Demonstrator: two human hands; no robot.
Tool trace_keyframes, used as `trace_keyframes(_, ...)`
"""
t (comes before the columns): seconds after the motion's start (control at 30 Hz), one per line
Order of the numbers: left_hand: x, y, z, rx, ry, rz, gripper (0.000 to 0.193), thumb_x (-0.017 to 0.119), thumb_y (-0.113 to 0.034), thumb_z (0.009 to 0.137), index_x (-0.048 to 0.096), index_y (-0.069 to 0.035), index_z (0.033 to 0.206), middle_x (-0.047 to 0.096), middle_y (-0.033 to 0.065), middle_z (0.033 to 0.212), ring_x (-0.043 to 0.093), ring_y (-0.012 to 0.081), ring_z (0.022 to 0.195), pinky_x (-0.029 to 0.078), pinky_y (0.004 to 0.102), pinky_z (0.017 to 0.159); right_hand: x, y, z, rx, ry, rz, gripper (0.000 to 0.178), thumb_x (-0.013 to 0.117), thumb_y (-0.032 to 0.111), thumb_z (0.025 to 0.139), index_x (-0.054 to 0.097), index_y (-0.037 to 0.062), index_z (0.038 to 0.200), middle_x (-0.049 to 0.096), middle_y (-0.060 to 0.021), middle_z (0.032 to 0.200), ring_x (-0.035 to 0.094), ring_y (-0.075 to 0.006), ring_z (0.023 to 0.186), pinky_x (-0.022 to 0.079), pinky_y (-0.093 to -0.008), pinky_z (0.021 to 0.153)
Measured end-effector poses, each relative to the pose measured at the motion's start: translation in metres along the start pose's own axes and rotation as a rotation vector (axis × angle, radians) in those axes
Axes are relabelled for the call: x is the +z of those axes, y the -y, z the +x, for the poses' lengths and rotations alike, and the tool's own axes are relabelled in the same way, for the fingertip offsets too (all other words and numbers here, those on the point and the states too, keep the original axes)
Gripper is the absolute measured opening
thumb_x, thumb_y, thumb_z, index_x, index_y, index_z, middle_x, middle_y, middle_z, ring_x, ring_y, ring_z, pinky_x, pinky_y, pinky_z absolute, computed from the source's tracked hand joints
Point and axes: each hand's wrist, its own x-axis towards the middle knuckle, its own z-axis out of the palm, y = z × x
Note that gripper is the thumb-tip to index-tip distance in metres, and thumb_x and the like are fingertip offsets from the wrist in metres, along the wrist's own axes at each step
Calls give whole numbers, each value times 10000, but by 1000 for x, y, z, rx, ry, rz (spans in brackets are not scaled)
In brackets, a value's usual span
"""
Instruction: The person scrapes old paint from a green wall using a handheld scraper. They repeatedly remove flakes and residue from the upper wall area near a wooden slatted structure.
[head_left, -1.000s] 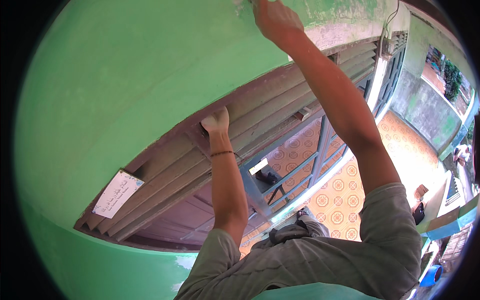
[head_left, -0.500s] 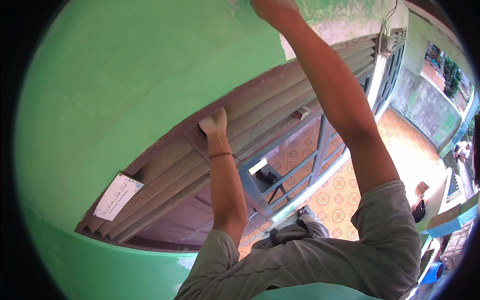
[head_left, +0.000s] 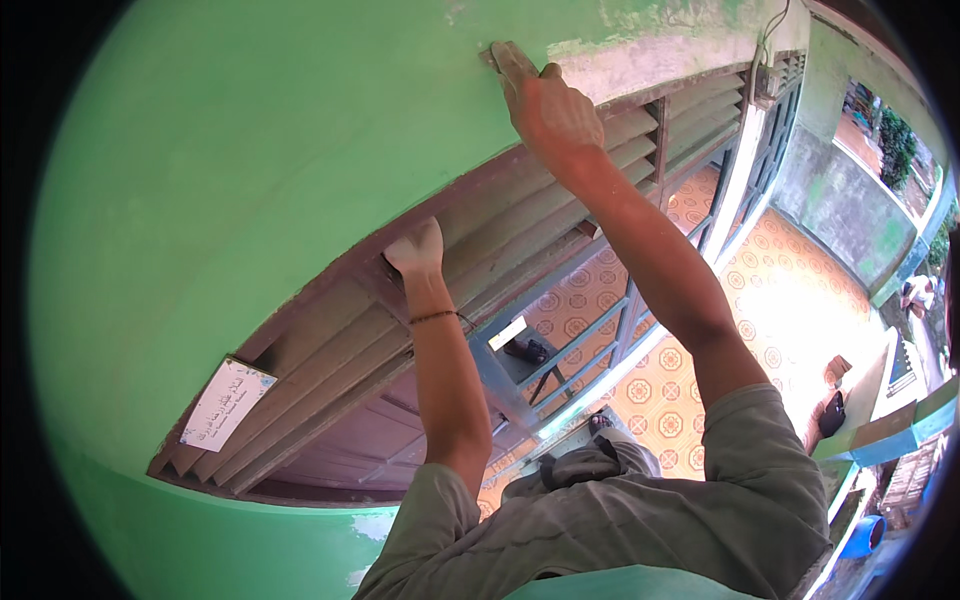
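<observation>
My right hand [head_left: 558, 118] is raised against the green wall [head_left: 300, 150], its fingers closed around a small flat scraper [head_left: 489, 58]. Only the scraper's dull edge shows past the fingertips; the rest is covered by my hand. Just right of it, a pale bare patch [head_left: 640, 75] with ragged paint edges runs above the window frame. Lower and to the left, my left hand [head_left: 418, 250] grips the brown wooden frame [head_left: 375, 270] of the louvred vent. Its fingertips are hidden in the gap there.
A white printed sign [head_left: 228, 403] is fixed on the louvre slats [head_left: 320, 390] at left. Below lie patterned orange tiles [head_left: 665, 395] and a glazed door [head_left: 590, 370]. Electrical wires and a box [head_left: 768, 80] hang on the wall. A low wall [head_left: 900, 430] stands at right.
My right hand has come down from the top edge of the view, so the scraper now shows against the wall. My left hand keeps its grip on the frame.
</observation>
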Motion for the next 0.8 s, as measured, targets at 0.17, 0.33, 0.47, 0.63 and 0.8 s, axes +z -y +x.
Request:
trace_keyframes(0.17,1,-2,0,-5,-92,8,406,535,-349,1056,601,-92,1363,608,38,1426,544,237,1326,411,425,1161,-6,6,4,101,154,-32,359,457,182,1031,489,179,1388,642,-141,1199,704,-421,830,593,-531,679)
trace_keyframes(0.33,1,-3,1,-15,19,-47,416,534,-354,1056,597,-89,1370,604,41,1431,544,237,1329,410,429,1162,-8,10,8,19,62,38,355,455,185,1038,487,170,1392,625,-237,1152,705,-441,818,595,-518,663)
trace_keyframes(0.47,3,-2,0,-11,-15,2,415,533,-353,1056,599,-88,1369,606,42,1432,547,236,1326,419,426,1154,-7,10,12,83,129,-11,356,455,192,1040,487,182,1394,620,-275,1099,702,-456,798,593,-517,651)
trace_keyframes(0.63,6,-2,-2,-11,83,-10,403,535,-348,1056,611,-90,1356,626,47,1406,569,235,1301,438,426,1134,-8,10,15,29,12,65,361,454,214,1047,478,221,1407,630,-263,1091,705,-456,809,590,-532,653)
trace_keyframes(0.8,5,-3,-1,-17,27,18,398,530,-349,1058,610,-91,1350,625,44,1400,566,230,1300,435,421,1137,-11,10,15,-34,25,54,408,445,255,1068,472,183,1468,665,-259,1183,700,-460,916,596,-539,758)
